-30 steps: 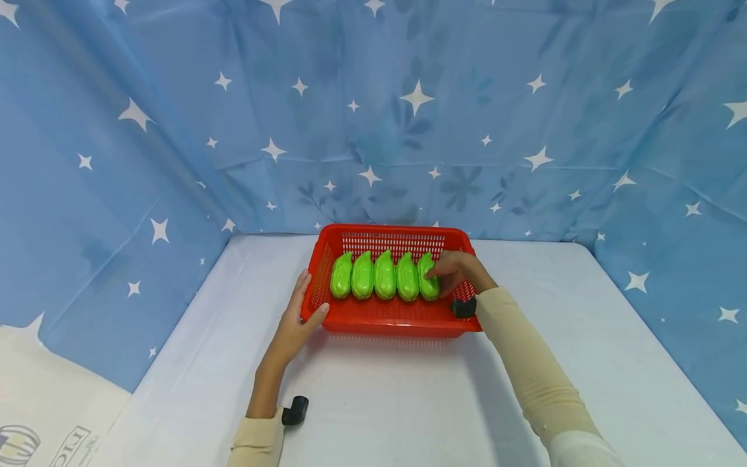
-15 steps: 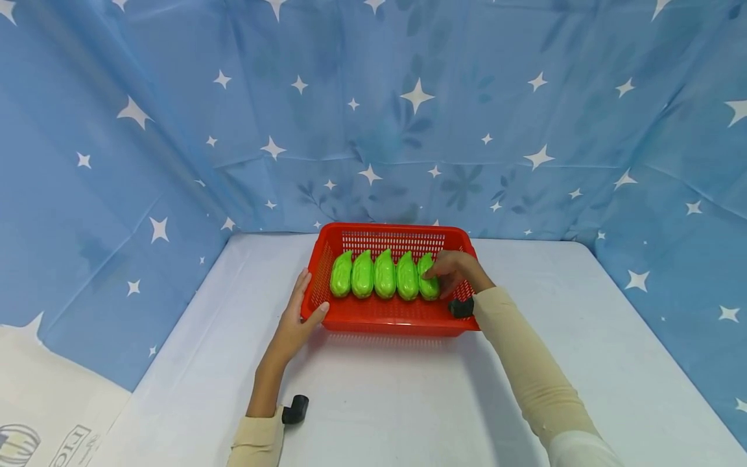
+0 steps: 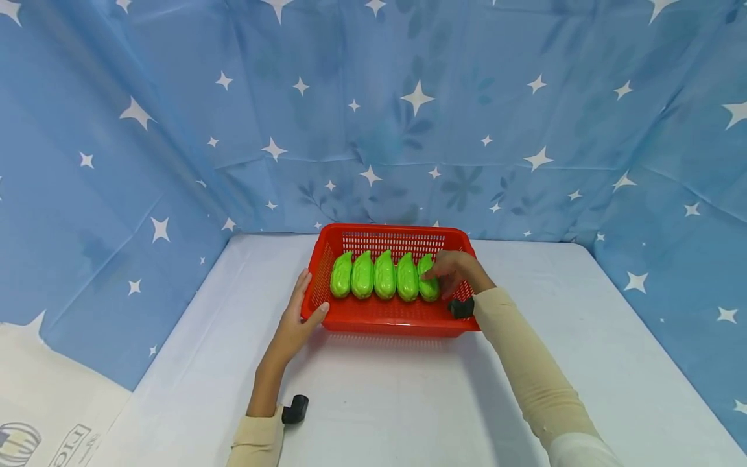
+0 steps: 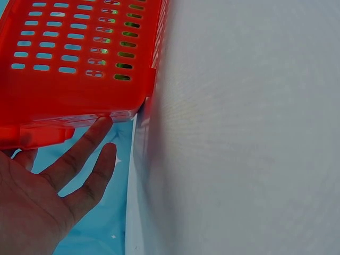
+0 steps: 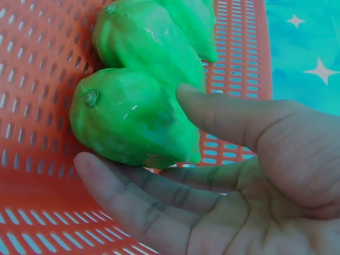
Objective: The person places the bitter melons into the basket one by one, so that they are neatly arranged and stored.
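A red perforated plastic basket holds several glossy green papayas in a row, tips toward the back. My left hand rests against the basket's left end, the thumb at its rim near the front corner. In the left wrist view its fingers are spread and fairly straight, one fingertip touching the outer wall. Inside the basket, my right hand holds the rightmost green papaya. The right wrist view has the thumb on one side and curled fingers on the other. That papaya still lies beside its neighbour.
The basket stands on a white table near its back edge. Blue curtains with white stars hang behind and on both sides. Black devices are worn on the left wrist and right wrist. A printed cream cloth lies at lower left.
Almost nothing differs. Both hands, the basket and the papayas keep their places; the right wrist has shifted very slightly left since the first frame.
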The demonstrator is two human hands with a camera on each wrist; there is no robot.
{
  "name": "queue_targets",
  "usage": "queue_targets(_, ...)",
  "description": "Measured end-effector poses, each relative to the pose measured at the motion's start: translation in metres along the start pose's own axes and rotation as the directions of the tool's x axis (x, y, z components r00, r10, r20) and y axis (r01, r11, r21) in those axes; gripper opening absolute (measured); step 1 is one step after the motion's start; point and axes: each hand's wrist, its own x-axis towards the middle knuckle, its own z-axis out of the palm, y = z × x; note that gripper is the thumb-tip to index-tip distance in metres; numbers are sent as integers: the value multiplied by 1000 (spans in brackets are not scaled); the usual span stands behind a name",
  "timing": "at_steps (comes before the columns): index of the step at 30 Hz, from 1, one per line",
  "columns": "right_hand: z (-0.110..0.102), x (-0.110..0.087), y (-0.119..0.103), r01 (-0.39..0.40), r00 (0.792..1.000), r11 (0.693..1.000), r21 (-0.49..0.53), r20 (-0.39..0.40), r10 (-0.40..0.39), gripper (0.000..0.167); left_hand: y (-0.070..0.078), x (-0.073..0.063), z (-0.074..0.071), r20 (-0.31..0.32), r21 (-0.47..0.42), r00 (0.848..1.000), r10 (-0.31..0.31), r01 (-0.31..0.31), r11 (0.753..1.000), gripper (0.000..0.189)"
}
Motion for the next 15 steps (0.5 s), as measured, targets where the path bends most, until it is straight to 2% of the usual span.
queue_targets(10,-1,2,0,36,999,997,-64,-14,-37,35,1,0,-1,2,-8,1000,-1,1,1000,78)
queue_targets(15,-1,1,0,21,1000,997,-75,-14,-22,38,1,0,-1,5,-10,1000,-5,5,1000,79)
